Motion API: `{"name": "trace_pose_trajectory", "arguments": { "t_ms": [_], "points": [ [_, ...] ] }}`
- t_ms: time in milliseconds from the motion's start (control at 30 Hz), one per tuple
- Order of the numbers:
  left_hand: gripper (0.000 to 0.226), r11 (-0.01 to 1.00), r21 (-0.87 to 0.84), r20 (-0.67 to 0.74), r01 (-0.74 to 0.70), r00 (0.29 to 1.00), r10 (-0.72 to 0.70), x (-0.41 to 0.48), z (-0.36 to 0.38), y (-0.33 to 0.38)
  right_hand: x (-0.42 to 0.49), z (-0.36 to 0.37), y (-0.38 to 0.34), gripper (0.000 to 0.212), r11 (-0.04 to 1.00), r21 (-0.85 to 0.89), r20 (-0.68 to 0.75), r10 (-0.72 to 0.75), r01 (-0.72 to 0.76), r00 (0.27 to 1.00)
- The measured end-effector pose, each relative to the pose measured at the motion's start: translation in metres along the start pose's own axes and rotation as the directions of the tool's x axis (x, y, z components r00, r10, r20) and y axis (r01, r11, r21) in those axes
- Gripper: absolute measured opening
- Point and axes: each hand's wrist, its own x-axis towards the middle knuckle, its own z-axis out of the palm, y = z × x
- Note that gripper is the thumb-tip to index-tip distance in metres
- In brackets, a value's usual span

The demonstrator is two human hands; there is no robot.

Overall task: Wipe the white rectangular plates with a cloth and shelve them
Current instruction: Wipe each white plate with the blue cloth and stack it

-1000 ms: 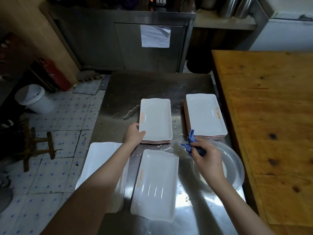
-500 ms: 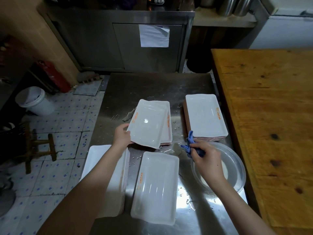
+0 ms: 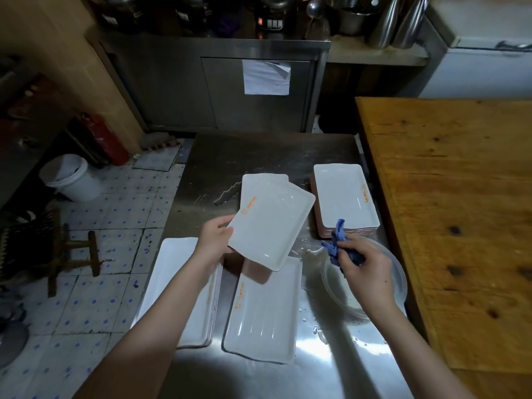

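My left hand (image 3: 214, 239) grips the left edge of a white rectangular plate (image 3: 270, 223), lifted and tilted over the steel table (image 3: 259, 151). Behind it, the top of a plate stack (image 3: 263, 177) peeks out. My right hand (image 3: 364, 267) holds a bunched blue cloth (image 3: 335, 240) just right of the lifted plate, apart from it. Another stack of white plates (image 3: 344, 197) stands at the back right. A single plate (image 3: 264, 312) lies in front, and a stack (image 3: 169, 277) sits at the table's left edge under my left forearm.
A clear round bowl (image 3: 398, 280) with water sits under my right hand. Water drops spot the steel around it. A wooden table (image 3: 449, 203) borders the right side. A steel cabinet (image 3: 230, 90) stands behind; a white bucket (image 3: 69, 177) and a wooden stool (image 3: 72, 251) stand on the tiled floor.
My left hand took the top plate off the middle stack, lifted it and swung it towards my right hand. The right hand with the cloth has barely moved.
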Motion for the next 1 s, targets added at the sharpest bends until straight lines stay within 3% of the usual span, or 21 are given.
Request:
{"name": "trace_pose_trajectory", "arguments": {
  "t_ms": [333,467,667,833,1000],
  "points": [
    [0.048,0.985,0.143,0.149,-0.097,0.986,0.076,-0.048,0.010,0.000,-0.024,-0.028,-0.011,0.017,0.997,0.007,-0.063,-0.075,0.076,0.995],
    [0.040,0.979,0.160,0.188,-0.128,0.977,0.097,-0.062,0.011,-0.001,-0.031,-0.029,-0.012,0.016,0.996,-0.028,-0.079,-0.090,0.088,0.993],
    [0.038,0.929,0.232,0.250,-0.289,0.940,0.230,-0.081,0.011,0.005,-0.044,-0.014,-0.019,0.015,0.999,-0.013,0.004,-0.045,0.045,0.999],
    [0.026,0.915,0.274,0.168,-0.296,0.952,0.257,-0.092,0.014,0.012,-0.058,0.007,-0.039,0.019,0.994,0.044,0.059,-0.098,0.095,0.993],
    [0.022,0.923,0.256,0.080,-0.287,0.958,0.275,-0.104,0.019,0.020,-0.070,0.022,-0.059,0.030,0.990,0.129,0.140,-0.072,0.054,0.988]
  ]
}}
